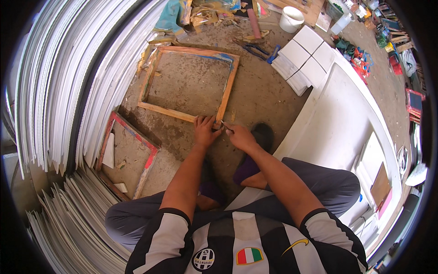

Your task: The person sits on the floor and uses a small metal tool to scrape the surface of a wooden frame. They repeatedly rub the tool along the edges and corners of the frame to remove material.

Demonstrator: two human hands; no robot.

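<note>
A bare wooden frame [171, 109] with blue paint stains along its far side lies flat on the floor ahead of me. My left hand [206, 131] rests on its near right corner, fingers bent over the wood and thumb pointing right. Just to the right, my right hand [240, 137] is closed around a small, thin, dark tool [227, 128]. The tool's tip points at that same corner, between my two hands. Its exact kind is too small to tell, since my fingers cover most of it.
To the left stand tall stacks of white sheets [59, 82]. A second frame with red paint [148, 160] lies beside them. Pliers [255, 51], white tile-like blocks [306, 57] and a white bucket [291, 19] are at the far side. A large white panel [333, 109] leans at right.
</note>
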